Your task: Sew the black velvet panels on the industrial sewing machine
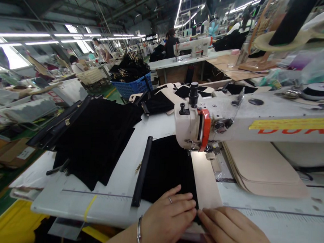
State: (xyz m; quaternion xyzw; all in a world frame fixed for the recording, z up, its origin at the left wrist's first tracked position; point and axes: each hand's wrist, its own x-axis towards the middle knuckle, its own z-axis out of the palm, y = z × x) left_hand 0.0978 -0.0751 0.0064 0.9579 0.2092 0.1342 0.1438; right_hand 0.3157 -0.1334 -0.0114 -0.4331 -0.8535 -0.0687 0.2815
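Right at the near edge of the table, your left hand lies flat, fingers stretched, pressing down on the black fabric piece; it grips nothing, only holds the cloth against the table. Your right hand lies flat beside it, fingertips touching those of the left, resting on the near end of the beige strip that runs along the black piece's right edge. A ring sits on your left hand and a bracelet on that wrist.

Both layers reach away from you to the sewing machine's head, where they pass beneath the presser foot. A black zipper lines the left edge of the black piece. To the right of the needle lies a stack of beige panels. Further left, a heap of black pieces covers the table. Beyond that stands a blue basket, and far off, another sewing machine with a person seated behind it.
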